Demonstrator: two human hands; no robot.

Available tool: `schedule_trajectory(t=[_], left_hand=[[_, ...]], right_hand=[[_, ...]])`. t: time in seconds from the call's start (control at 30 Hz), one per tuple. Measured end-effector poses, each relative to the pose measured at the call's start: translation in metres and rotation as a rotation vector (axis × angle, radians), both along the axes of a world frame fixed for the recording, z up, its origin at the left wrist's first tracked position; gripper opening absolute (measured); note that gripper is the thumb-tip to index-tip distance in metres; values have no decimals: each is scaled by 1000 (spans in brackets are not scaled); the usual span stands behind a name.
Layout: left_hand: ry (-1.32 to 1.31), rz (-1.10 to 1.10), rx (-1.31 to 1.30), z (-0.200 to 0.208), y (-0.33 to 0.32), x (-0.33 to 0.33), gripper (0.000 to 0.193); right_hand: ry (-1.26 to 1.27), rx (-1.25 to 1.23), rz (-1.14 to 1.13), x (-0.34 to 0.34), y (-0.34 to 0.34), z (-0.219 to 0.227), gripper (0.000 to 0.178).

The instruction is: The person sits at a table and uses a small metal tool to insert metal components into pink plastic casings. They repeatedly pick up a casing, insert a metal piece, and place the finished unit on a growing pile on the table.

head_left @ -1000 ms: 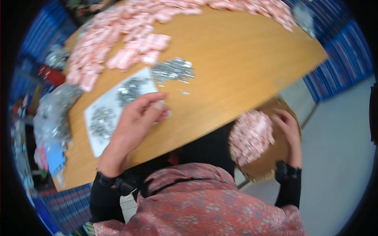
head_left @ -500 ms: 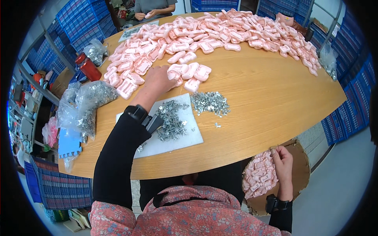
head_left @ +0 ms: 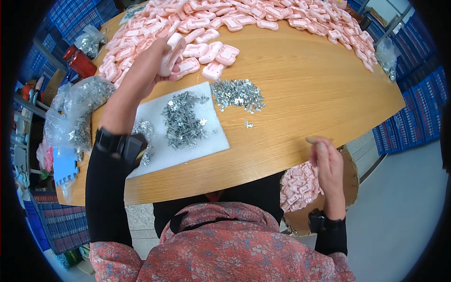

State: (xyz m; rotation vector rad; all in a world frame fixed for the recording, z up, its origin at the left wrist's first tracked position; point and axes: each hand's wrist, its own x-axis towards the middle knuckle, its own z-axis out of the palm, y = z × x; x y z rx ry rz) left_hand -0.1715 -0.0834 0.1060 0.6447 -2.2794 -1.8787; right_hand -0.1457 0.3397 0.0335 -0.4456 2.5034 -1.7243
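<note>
My left hand (head_left: 154, 61) is closed round a pale pink plastic shell (head_left: 172, 55), lifted on edge over the table's left side. Beside it lie several loose pink shells (head_left: 227, 54), some showing their hollow undersides. Nearer me, small metal clips (head_left: 184, 123) are heaped on a white foam sheet (head_left: 213, 136), and a second pile of clips (head_left: 238, 94) lies on the bare wood just right of it. My right hand (head_left: 329, 162) hangs over the table's front edge, thumb and fingers pressed together; whatever is between them is too small to make out.
A large heap of pink shells (head_left: 277, 14) covers the table's far side. Below the front edge, a cardboard box (head_left: 350, 181) holds more shells. Bags of metal parts (head_left: 89, 96) and a red jar (head_left: 81, 62) stand at the left. Blue stacks (head_left: 413, 103) line the right.
My left hand has picked up a pink shell and raised it. My right hand has come up from over the box toward the table edge. The whole view has shifted slightly.
</note>
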Motion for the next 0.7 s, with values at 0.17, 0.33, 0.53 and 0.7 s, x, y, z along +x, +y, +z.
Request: schedule_trajectory(t=[0.17, 0.33, 0.53, 0.7], left_hand=[[84, -257, 495, -15, 34, 85, 46], [69, -206, 889, -41, 64, 139, 61], [35, -228, 1100, -66, 66, 161, 56], [65, -182, 1227, -74, 69, 163, 46]], right_hand=[[204, 199, 240, -23, -67, -1, 18], [284, 316, 385, -35, -121, -4, 13], [424, 478, 406, -42, -141, -17, 12], [-25, 86, 406, -6, -161, 14, 15]])
